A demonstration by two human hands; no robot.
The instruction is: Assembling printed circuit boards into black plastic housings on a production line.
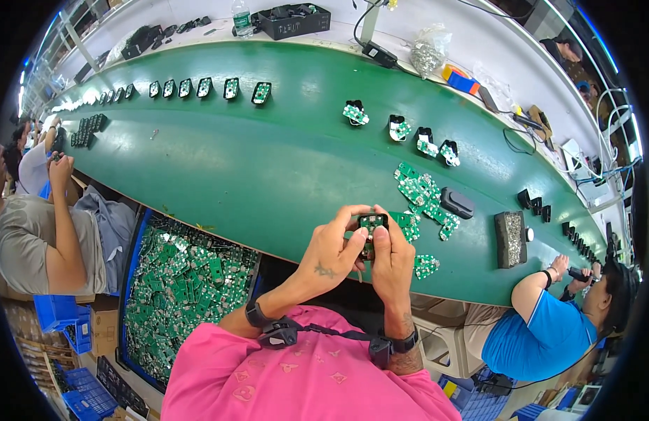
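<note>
Over the green table's near edge, I hold a small black plastic housing (362, 254) with a green circuit board (371, 221) in it. My left hand (333, 242) is closed round its left side, and my right hand (395, 258) grips the right side. Both thumbs press on the board's face, so part of it is hidden. Just right of my hands lies a loose spread of green circuit boards (417, 188). Beside that spread is a closed black rounded case (457, 203). Further back stand several black housings with boards and white parts, one housing (399, 128) among them.
Housings with boards (261, 92) line the green table (282, 151) toward the far left. A crate of circuit boards (191, 288) is below at left. A dark box of small metal parts (509, 240) stands right. Co-workers sit on both sides, one in a blue shirt (542, 337).
</note>
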